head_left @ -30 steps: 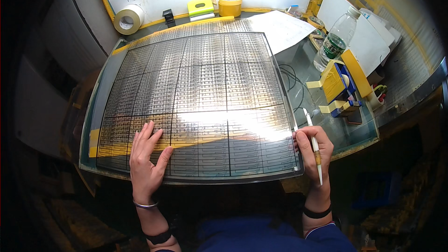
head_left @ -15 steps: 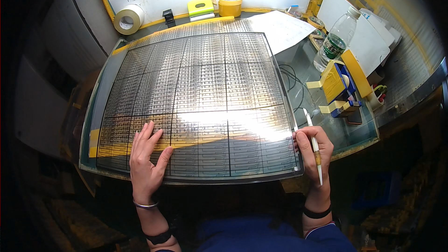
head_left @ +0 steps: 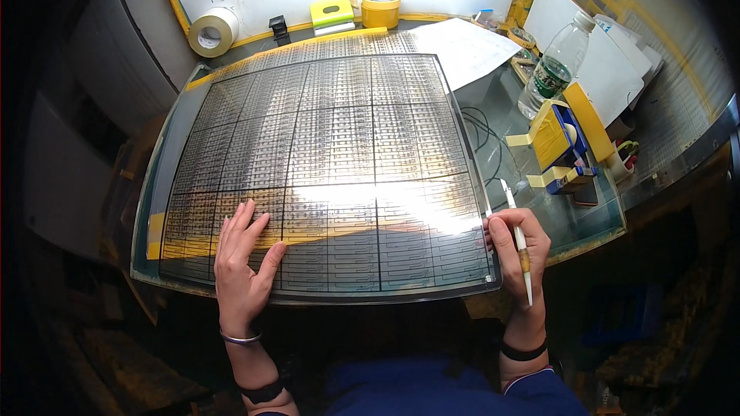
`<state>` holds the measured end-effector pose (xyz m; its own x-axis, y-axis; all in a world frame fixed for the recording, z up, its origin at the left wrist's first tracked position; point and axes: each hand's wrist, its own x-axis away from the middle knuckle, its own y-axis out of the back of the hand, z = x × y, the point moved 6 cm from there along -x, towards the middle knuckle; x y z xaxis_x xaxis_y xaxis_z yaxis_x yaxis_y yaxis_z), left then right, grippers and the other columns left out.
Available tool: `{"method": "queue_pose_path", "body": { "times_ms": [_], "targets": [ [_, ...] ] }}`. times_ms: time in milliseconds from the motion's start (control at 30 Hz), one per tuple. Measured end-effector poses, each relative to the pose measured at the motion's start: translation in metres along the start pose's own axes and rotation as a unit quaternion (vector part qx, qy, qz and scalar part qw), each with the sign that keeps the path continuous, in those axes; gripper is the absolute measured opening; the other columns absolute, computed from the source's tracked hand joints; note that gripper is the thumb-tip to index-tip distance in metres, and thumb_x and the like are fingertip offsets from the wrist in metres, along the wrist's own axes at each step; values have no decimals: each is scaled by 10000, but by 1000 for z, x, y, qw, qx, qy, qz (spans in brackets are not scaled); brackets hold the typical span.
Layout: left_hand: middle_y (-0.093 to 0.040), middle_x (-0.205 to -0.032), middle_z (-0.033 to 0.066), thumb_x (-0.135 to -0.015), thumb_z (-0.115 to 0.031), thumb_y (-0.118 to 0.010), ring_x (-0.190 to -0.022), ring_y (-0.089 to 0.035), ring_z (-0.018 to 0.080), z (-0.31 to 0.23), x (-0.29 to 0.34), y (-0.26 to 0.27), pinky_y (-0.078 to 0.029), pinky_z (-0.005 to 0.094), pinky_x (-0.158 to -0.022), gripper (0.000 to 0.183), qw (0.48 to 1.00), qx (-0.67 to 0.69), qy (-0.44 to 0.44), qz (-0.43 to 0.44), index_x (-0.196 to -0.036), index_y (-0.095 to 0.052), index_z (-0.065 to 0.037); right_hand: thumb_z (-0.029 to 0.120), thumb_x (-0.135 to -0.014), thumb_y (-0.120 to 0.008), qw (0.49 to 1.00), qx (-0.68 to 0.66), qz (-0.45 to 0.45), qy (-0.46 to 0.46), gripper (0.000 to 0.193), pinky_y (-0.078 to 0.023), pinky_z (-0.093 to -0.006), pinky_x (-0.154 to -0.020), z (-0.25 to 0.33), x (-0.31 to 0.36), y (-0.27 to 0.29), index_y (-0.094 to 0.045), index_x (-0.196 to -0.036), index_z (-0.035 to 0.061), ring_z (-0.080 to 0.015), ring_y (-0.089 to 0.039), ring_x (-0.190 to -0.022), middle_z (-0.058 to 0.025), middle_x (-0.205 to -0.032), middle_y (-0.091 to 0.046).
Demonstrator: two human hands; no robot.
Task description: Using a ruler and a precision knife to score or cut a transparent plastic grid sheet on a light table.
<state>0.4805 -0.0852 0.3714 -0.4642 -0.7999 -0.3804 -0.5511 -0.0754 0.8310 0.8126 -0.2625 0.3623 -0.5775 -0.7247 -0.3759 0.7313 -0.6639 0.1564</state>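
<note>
A large transparent film sheet (head_left: 331, 146) printed with fine dark circuit-like lines in a black grid lies over the glass work table. My left hand (head_left: 245, 266) rests flat on its lower left part, fingers stretched and thumb spread. At the sheet's right edge, near the lower right corner, my right hand (head_left: 518, 250) has its thumb and index finger closed on the border. That same hand holds a slim white pen-like tool (head_left: 523, 250), pointed at its lower end, lying across the fingers. Bright glare hides the print in the middle right of the sheet.
A tape roll (head_left: 213, 32), a black clip (head_left: 278, 29), a green hole punch (head_left: 331, 13) and a yellow tub (head_left: 381, 10) line the back. To the right stand a plastic bottle (head_left: 552, 69) and a blue tape dispenser (head_left: 566, 146), beside a dark cable (head_left: 484, 131) and white paper (head_left: 462, 50).
</note>
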Motion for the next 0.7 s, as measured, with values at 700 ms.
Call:
{"method": "queue_pose_path", "body": {
  "times_ms": [700],
  "targets": [
    [-577,-1468,194,-923,-318,-746,-1421,-486,360,0,0,0,-300,502,-1224,483,1000,8,-1,1,-1293,-679,-15,71,-996,-662,1000,6,-1,-3,80,-523,-235,-678,-1,0,0,-665,-1004,-9,-90,-651,-727,-46,-794,-693]
  ]
}}
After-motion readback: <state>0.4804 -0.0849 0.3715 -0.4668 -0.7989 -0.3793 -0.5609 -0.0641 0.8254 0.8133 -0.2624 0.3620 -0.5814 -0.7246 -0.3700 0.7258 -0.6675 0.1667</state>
